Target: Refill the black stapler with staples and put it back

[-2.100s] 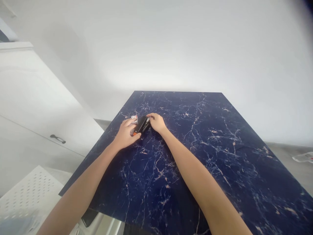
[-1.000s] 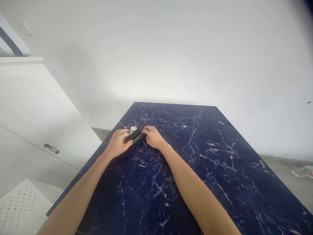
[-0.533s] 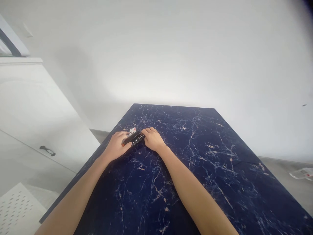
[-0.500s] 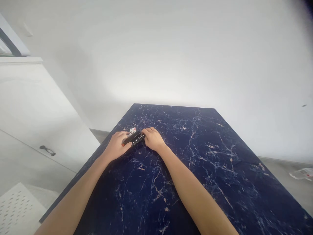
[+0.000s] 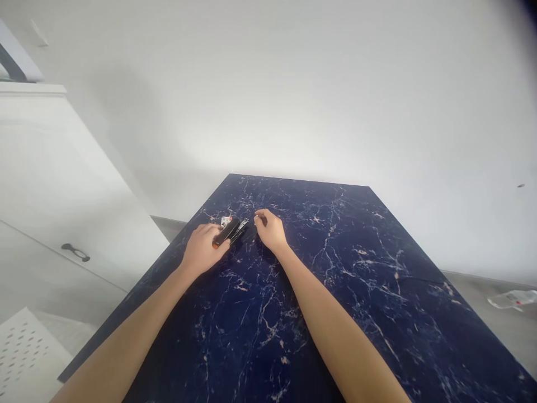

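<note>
My left hand [image 5: 204, 246] is closed around the rear of a black stapler [image 5: 229, 232] with an orange-red patch at its end. The stapler lies tilted on the dark blue table, its top lifted away from the metal magazine, which points towards my right hand. Just to the right, apart from the stapler, my right hand [image 5: 271, 228] has thumb and forefinger pinched together. A tiny pale bit shows at those fingertips, too small to name. Behind the stapler sits a small white box [image 5: 225, 220] with a red mark, partly hidden.
The blue marbled table [image 5: 335, 280] narrows towards a pale wall [image 5: 293, 101]. At left stands a white cabinet [image 5: 62, 168] with a dark handle [image 5: 75, 252]. A perforated white stool-like piece [image 5: 25, 352] is at lower left, and a clear plastic item [image 5: 512, 299] lies at right.
My right hand has let go of the stapler's front end and moved slightly away, fingers pinched. The stapler's top now stands farther from its metal magazine. My left hand still holds the stapler.
</note>
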The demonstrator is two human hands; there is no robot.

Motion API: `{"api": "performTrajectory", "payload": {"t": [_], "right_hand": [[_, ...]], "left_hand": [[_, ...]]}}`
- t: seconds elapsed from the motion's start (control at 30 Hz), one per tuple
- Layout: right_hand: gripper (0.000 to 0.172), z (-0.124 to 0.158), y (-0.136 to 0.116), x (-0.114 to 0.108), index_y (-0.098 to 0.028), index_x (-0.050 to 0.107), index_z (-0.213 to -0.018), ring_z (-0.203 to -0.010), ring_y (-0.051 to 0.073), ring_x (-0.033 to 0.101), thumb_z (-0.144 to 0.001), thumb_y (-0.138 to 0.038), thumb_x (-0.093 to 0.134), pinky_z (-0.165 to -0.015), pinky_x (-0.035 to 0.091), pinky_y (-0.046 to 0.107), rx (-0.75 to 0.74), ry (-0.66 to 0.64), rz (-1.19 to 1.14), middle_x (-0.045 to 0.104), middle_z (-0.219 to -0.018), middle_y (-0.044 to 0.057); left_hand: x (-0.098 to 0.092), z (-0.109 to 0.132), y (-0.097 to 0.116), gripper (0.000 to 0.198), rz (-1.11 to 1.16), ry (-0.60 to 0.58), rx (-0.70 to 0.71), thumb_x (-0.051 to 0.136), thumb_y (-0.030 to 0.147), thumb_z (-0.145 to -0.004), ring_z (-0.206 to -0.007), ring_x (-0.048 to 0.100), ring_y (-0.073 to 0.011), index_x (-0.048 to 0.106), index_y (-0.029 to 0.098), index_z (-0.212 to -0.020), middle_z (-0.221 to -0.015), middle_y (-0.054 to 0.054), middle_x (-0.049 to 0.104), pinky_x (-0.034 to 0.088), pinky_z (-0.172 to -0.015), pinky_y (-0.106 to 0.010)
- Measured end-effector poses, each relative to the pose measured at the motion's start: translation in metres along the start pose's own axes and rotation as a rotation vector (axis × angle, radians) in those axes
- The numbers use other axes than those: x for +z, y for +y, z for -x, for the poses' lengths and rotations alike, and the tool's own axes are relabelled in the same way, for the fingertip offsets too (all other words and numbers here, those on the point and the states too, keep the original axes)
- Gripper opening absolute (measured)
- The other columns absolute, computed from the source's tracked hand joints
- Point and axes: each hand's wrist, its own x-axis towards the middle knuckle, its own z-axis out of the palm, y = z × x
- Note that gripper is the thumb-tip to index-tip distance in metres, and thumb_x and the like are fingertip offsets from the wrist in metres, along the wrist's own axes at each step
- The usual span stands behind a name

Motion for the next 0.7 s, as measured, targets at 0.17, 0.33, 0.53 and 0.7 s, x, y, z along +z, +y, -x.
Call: {"api": "performTrajectory", "payload": {"t": [0.17,0.33,0.53,0.7], "right_hand": [[0.018,0.007,-0.010,0.013,-0.025,0.069,-0.111,-0.082,0.023,0.070,-0.094,-0.027,0.063,-0.082,0.053,0.034,0.016,-0.103,0.053,0.076,-0.082,0.000],[0.023,0.010,-0.016,0.020,-0.022,0.069,-0.116,-0.096,0.027,0.069,-0.096,-0.030,0.060,-0.089,0.053,0.039,0.017,-0.131,0.115,0.076,-0.089,0.006],[0.063,0.009,-0.011,0.018,-0.016,0.047,-0.155,-0.132,0.031,0.058,-0.093,-0.023,0.057,-0.113,0.044,0.044,-0.017,-0.172,0.132,0.062,-0.147,0.015],[0.069,0.008,-0.009,0.018,-0.013,0.043,-0.158,-0.136,0.032,0.054,-0.091,-0.020,0.055,-0.119,0.041,0.046,-0.029,-0.228,0.121,0.060,-0.152,0.013]], "left_hand": [[-0.002,-0.004,-0.006,0.032,0.041,0.022,-0.019,0.051,0.048,-0.099,-0.120,0.063,-0.0340,0.068,0.021,-0.091,-0.125,-0.011,0.073,0.047,-0.107,-0.050],[-0.028,-0.008,-0.044,0.035,0.119,-0.148,-0.159,0.045,0.037,-0.097,-0.118,0.065,-0.0314,0.069,0.022,-0.118,-0.129,-0.011,0.071,0.052,-0.098,-0.046],[-0.043,-0.004,-0.050,0.041,0.131,-0.413,-0.089,0.062,0.048,-0.089,-0.103,0.070,-0.0301,0.070,0.026,-0.124,-0.119,-0.008,0.075,0.054,-0.085,-0.040],[-0.040,-0.007,-0.050,0.042,0.101,-0.197,-0.195,0.060,0.050,-0.091,-0.110,0.070,-0.0309,0.071,0.026,-0.123,-0.126,-0.008,0.074,0.053,-0.090,-0.040]]}}
